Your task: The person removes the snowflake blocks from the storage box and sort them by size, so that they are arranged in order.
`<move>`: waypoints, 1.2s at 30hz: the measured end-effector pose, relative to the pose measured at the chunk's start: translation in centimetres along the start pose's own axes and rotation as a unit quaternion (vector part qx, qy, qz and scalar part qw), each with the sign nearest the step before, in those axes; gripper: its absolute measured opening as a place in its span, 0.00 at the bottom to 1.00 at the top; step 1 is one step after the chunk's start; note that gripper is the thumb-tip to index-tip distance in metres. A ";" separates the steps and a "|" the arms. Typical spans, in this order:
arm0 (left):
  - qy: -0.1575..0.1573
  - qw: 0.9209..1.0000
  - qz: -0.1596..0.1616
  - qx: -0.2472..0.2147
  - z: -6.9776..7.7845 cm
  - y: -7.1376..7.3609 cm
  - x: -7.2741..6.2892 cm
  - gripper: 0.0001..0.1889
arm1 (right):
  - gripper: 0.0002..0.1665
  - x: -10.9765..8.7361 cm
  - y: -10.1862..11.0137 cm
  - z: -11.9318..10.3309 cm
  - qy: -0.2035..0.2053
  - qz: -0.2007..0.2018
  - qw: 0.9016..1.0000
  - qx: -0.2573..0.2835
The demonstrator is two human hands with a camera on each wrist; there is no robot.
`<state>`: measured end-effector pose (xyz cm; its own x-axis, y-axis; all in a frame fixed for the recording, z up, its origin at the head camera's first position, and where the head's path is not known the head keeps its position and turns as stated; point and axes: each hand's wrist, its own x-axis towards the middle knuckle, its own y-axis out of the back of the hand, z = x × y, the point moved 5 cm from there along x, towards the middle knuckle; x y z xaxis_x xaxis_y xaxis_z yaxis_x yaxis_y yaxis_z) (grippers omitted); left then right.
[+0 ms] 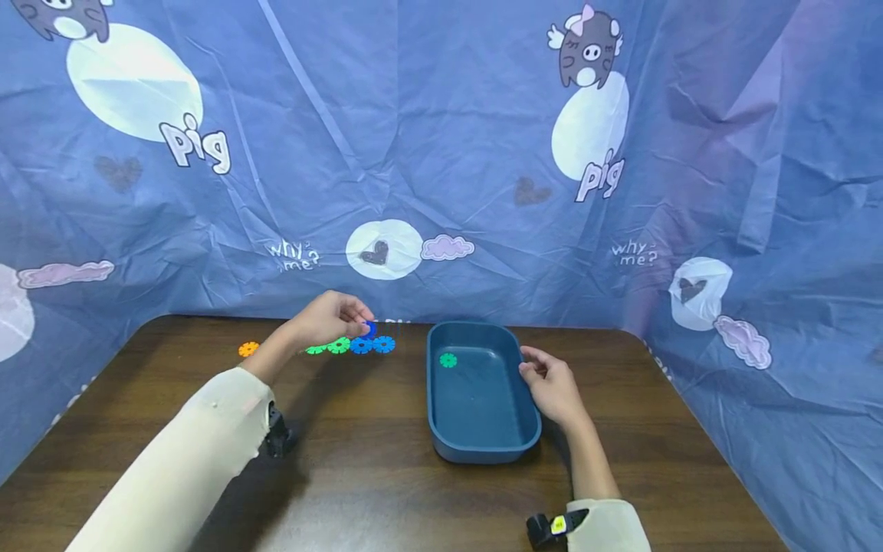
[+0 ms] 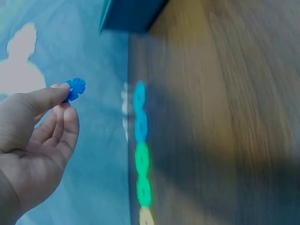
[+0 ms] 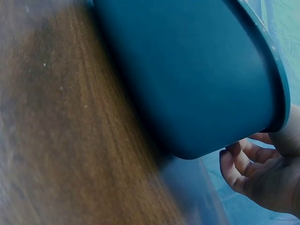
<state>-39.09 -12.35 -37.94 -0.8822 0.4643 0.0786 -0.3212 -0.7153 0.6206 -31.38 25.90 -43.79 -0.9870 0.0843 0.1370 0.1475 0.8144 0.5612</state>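
My left hand [image 1: 331, 318] pinches a dark blue flower-shaped plastic disc [image 2: 75, 89] between thumb and fingertips, above the far part of the table. Below it runs a row of similar discs: two lighter blue, such as the end disc [image 1: 384, 344], then green ones like this green disc [image 1: 339, 345]. A yellow disc [image 2: 146, 216] continues the row in the left wrist view. To the right stands a teal rectangular bin [image 1: 483, 448], holding one green disc [image 1: 448, 359]. My right hand [image 1: 554, 387] grips the bin's right rim, fingers curled against the outside in the right wrist view.
An orange disc [image 1: 248, 349] lies at the left end of the row, beside my left forearm. The brown wooden table [image 1: 372, 491] ends at a blue printed cloth [image 1: 441, 153] hanging behind and around it.
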 end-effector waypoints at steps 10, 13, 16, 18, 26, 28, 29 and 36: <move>0.070 0.991 0.095 -0.060 -7.7 5.9 -5.1 0.16 | 0.22 -0.1 0.0 0.1 -0.003 -0.002 1.000 0.003; 0.100 0.984 0.130 -0.071 -10.3 7.3 -6.7 0.18 | 0.22 -0.1 0.1 0.1 -0.001 0.000 1.000 0.002; 0.124 0.976 0.162 -0.080 -12.4 8.3 -8.2 0.18 | 0.22 -0.1 0.2 0.1 -0.001 0.000 1.000 0.001; 0.138 0.970 0.184 -0.080 -13.6 8.9 -9.2 0.19 | 0.22 -0.1 0.2 0.0 -0.002 0.000 1.000 0.001; 0.220 0.934 0.267 -0.092 -16.9 9.6 -12.0 0.21 | 0.22 -0.1 0.1 0.0 -0.004 0.001 1.000 -0.003; 0.233 0.927 0.280 -0.087 -17.3 9.6 -12.3 0.21 | 0.22 -0.1 0.1 -0.1 -0.003 0.001 1.000 -0.003; 0.234 0.926 0.285 -0.084 -17.3 9.6 -12.4 0.21 | 0.22 -0.1 0.1 -0.1 -0.002 0.001 1.000 -0.004; 0.264 0.916 0.303 -0.021 -16.9 9.4 -12.4 0.17 | 0.22 0.0 0.1 -0.1 -0.004 0.000 1.000 -0.002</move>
<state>-37.00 -33.65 -46.23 -0.9429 -0.3330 0.0031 0.2783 -0.7831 0.5561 -31.37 25.89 -43.65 -0.9874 0.0891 0.1309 0.1482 0.8116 0.5652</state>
